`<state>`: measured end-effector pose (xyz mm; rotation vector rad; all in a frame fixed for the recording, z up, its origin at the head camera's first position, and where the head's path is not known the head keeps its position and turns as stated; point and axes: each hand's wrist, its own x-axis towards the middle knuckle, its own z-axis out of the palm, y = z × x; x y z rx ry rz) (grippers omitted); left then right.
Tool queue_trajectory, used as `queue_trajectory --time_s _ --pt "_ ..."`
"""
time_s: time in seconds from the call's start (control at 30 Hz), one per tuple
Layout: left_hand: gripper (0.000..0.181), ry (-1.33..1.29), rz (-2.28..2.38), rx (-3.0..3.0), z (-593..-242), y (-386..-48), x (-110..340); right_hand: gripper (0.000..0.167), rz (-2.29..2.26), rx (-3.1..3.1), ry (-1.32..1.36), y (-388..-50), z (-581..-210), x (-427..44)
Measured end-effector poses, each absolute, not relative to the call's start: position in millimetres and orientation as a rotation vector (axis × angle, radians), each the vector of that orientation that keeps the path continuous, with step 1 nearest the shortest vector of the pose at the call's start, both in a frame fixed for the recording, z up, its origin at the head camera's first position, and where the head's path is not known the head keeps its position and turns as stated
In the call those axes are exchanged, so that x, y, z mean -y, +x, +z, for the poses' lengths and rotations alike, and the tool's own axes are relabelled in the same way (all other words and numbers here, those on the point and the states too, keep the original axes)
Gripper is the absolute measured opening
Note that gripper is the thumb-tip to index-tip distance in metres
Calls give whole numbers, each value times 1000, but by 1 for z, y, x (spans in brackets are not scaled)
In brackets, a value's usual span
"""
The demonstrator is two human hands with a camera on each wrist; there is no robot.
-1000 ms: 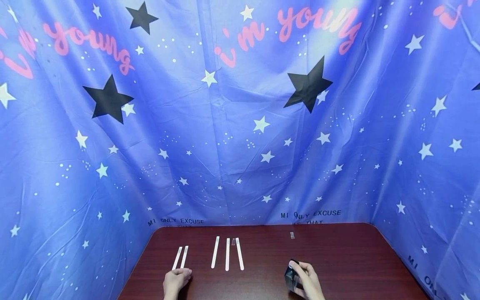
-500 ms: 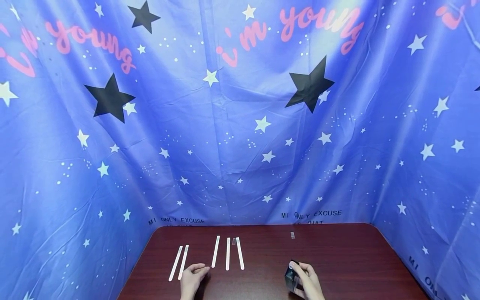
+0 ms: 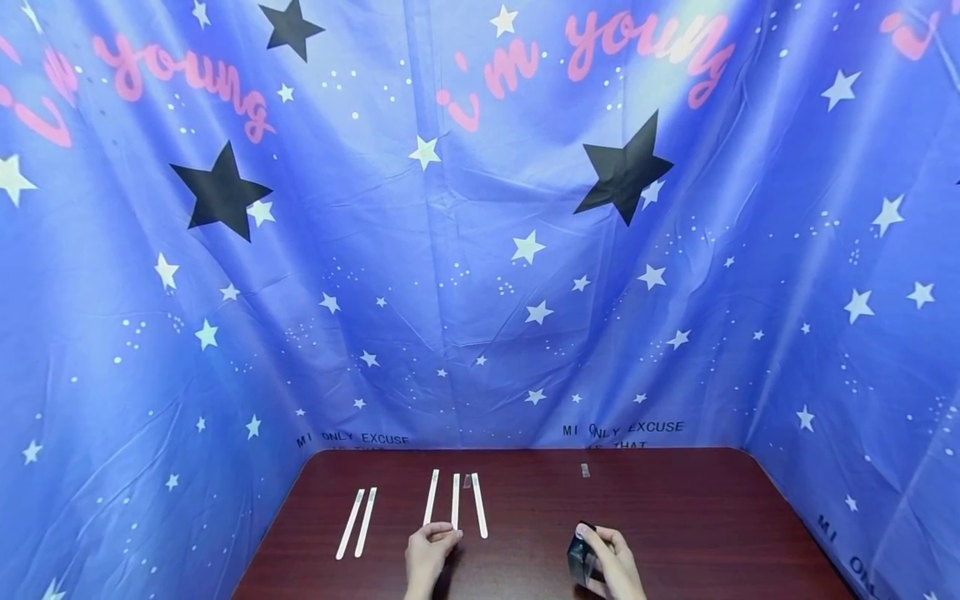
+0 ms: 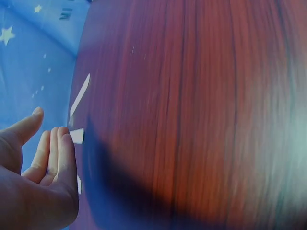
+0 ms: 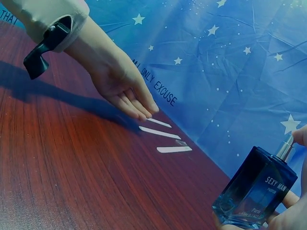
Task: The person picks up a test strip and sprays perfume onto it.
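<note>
My right hand (image 3: 621, 560) holds a dark blue glass perfume bottle (image 5: 259, 184), labelled "SEXY MAN", with a finger on its silver spray top (image 5: 286, 147). In the head view my left hand (image 3: 431, 557) is over the near ends of the middle group of white paper test strips (image 3: 479, 506). Its fingers are fairly straight, and in the left wrist view the thumb stands apart from them. The hand hides part of two strips; whether it touches one I cannot tell. Farther left, a pair of similar white strips (image 3: 365, 522) lies side by side.
A small clear piece (image 3: 585, 471) lies near the table's back edge, and another small clear piece (image 3: 467, 482) sits between two strips. The brown wooden table (image 3: 697, 508) ends at a blue star-printed curtain (image 3: 480, 250) at the back and sides.
My left hand has moved right, from the left pair of strips to the middle group, uncovering the pair. The right hand has stayed in place with the perfume bottle.
</note>
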<state>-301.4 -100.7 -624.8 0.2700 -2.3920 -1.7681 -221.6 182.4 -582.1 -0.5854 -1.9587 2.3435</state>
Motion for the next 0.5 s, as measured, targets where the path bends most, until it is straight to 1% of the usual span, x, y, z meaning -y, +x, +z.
queue_trajectory --time_s 0.2,0.5 --pt "24 252 -1709 2398 -630 -302 75 48 2373 1913 -583 -221 -584 -183" --pt "21 331 -1387 2431 -636 -302 44 41 2368 1904 -572 -219 -584 -186"
